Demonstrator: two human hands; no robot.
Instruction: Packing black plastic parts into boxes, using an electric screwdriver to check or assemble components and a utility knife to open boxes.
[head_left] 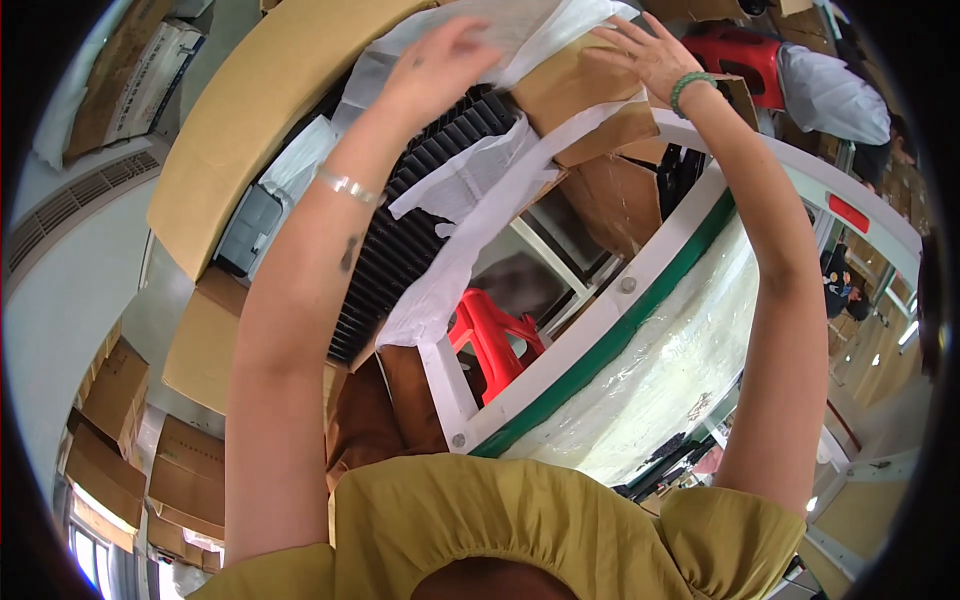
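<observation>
both hands up in the box, on the white wrapping

head view: the person's arms reach up and away from the body into an open cardboard box [250, 130]. the left hand [440, 62], blurred, lies with fingers spread and loosely curled on the white wrapping sheet [470, 215], which looks like thin foam or plastic film. whether it pinches the sheet, i cannot tell. the right hand [650, 52], with a green bead bracelet at the wrist, is open, fingers splayed flat against a brown cardboard flap [575, 85] just beside the sheet's top edge.

the sheet drapes down over a black ribbed stack of trays [410, 220] inside the box, its tail hanging toward a red plastic stool [495, 340] below. i'd judge it light, limp and easy to tear, best taken by a bunched edge. the black stack looks stiff and heavier, one for gripping at the sides.

nearer the body runs a white table frame with a green edge [640, 300]. another person in a red vest [740, 55] stands beyond.
</observation>
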